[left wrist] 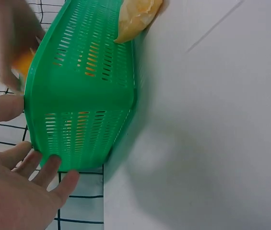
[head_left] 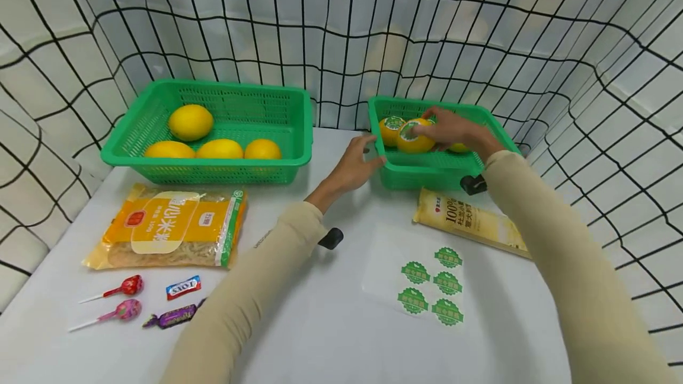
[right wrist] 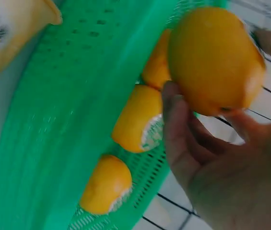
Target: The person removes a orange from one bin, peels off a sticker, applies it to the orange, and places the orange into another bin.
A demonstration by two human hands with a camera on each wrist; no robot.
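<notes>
Left to right. Big green basket (head_left: pixel 128 150) sits far left near the netting, four unlabelled lemons (head_left: pixel 190 121) inside. In front of it: yellow noodle bag (head_left: pixel 171 227), Chinese print I can't read. At the near-left table edge: two lollipops (head_left: pixel 125 286) and two wrapped candies (head_left: pixel 183 287).

Open tabletop (head_left: pixel 331 325) runs between the baskets and down the middle.

Left hand (head_left: pixel 353 165): arm reaches forward, fingers straight and spread, resting against the left corner of the small green basket (head_left: pixel 427 176); holds nothing.

Sticker sheet (head_left: pixel 432 286) lies near centre-right, five green seals on it, text too small to read.

Right hand (head_left: pixel 453 129) is inside the small basket, fingers curled round a lemon (head_left: pixel 413 135) bearing a green sticker; it is just beside other stickered lemons there.

Pasta packet (head_left: pixel 469 221) touches the basket's front, printed "100%". Netting closes in on the right.
</notes>
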